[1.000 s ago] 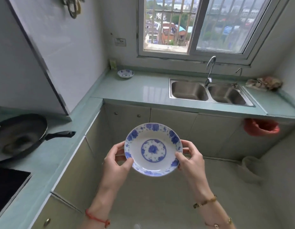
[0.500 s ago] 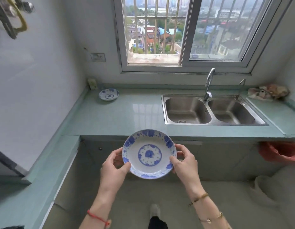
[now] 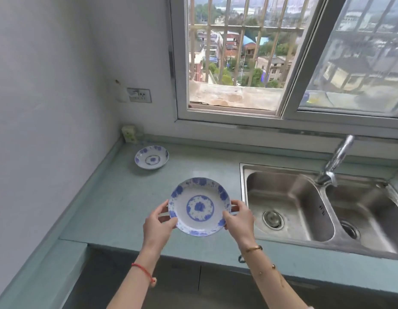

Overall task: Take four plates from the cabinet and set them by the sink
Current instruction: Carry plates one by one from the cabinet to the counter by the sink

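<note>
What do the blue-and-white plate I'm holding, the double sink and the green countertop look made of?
The round white plate with blue floral print looks like glossy glazed ceramic, though melamine can't be ruled out. The silver double-basin sink looks like brushed stainless steel: grey, softly reflective. The pale green countertop is smooth and semi-glossy, mirroring window light; stone or laminate, unclear.

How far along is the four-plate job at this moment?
Done: the far plate sits on the counter, left of the sink. In hand: left hand and right hand grip the held plate by its rim above the counter, not yet set down. Left: put it down, then fetch two more.
</note>
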`<act>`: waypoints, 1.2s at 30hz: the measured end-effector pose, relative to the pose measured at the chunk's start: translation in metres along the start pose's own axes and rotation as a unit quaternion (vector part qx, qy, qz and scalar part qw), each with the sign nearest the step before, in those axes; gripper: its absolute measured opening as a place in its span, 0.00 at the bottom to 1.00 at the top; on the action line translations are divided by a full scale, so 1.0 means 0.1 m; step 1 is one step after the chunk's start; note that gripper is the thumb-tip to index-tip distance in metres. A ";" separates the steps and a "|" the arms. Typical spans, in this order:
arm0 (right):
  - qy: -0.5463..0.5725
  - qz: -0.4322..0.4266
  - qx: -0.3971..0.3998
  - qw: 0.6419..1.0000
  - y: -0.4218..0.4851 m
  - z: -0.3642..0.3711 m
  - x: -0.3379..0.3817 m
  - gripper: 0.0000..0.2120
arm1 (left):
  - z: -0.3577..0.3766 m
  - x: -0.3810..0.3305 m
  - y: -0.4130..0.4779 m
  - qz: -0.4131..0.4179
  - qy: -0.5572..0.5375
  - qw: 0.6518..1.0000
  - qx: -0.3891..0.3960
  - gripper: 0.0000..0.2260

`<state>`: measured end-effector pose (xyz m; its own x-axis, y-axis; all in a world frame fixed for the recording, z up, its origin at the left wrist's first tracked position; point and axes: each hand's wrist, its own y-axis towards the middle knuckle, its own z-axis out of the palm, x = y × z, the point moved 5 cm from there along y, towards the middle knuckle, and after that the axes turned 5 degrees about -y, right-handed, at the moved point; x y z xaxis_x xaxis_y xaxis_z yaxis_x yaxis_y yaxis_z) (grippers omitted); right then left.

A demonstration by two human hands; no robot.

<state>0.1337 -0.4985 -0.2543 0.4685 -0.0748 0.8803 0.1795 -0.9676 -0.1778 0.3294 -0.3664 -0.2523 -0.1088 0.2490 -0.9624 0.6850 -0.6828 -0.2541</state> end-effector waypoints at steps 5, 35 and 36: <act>-0.031 0.019 -0.026 0.999 0.94 0.35 0.04 0.11 | 0.27 -0.08 1.02 -0.017 -0.008 1.000 0.013 0.27; -0.067 0.162 -0.015 0.984 3.50 1.52 -0.56 0.18 | 1.22 0.57 4.02 -0.113 0.047 0.989 0.082 0.27; -0.069 0.163 -0.016 0.984 3.50 1.52 -0.55 0.18 | 1.22 0.56 4.01 -0.112 0.049 0.989 0.082 0.27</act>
<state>0.3026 -0.7966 -0.4324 0.6107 -0.3503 0.7101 -0.0252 -0.9050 -0.4248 0.5100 -0.7101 -0.4194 -0.1684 0.4669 -0.8681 0.5247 -0.7031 -0.4799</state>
